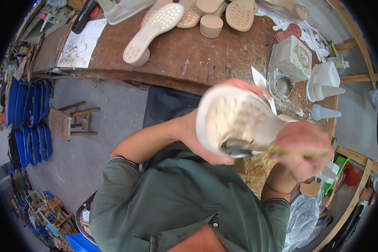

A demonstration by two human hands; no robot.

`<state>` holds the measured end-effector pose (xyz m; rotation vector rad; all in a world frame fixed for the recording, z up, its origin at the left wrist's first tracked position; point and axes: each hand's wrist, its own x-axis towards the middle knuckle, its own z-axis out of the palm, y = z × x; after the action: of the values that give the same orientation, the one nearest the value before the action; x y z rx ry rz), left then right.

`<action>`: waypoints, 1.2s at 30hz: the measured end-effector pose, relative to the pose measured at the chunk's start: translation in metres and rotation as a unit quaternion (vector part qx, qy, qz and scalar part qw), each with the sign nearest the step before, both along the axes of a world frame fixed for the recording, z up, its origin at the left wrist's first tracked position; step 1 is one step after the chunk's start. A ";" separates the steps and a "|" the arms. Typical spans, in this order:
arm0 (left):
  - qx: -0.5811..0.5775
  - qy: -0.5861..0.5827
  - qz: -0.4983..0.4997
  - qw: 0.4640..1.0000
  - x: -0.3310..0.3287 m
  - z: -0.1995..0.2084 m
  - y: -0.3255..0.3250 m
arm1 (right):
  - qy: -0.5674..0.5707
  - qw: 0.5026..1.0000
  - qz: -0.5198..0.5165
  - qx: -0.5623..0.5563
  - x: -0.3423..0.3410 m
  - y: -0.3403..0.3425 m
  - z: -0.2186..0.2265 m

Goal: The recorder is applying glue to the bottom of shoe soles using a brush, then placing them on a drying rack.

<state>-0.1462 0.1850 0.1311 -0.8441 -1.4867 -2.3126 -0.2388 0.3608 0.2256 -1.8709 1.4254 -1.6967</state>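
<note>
Cream rubber fills my view: I hold a shoe sole [235,122] bottom-up in front of my chest, my left hand [197,138] wrapped around its heel end at nine o'clock. My right hand [302,151], at three o'clock, is closed on a brush [256,148] whose dark bristles touch the sole's near edge. I judge I'm spreading glue; next calls for an even sweep across. Farther, at twelve, more soles [155,29] lie on the brown workbench [197,63].
</note>
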 end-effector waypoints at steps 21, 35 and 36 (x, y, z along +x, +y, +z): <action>0.391 -0.249 -0.004 0.886 0.009 0.036 0.014 | -0.219 0.943 -0.248 0.024 0.025 -0.050 -0.013; 0.359 -0.291 -0.050 0.886 0.008 0.035 0.008 | -0.178 0.934 -0.299 0.084 0.040 -0.022 -0.023; 0.361 -0.292 -0.052 0.884 0.007 0.034 0.007 | -0.188 0.931 -0.300 0.090 0.039 -0.021 -0.023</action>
<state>-0.1392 0.1925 0.1649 -0.0102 -0.5831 -3.0240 -0.1994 0.3395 0.2031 -0.9822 2.0148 -1.9447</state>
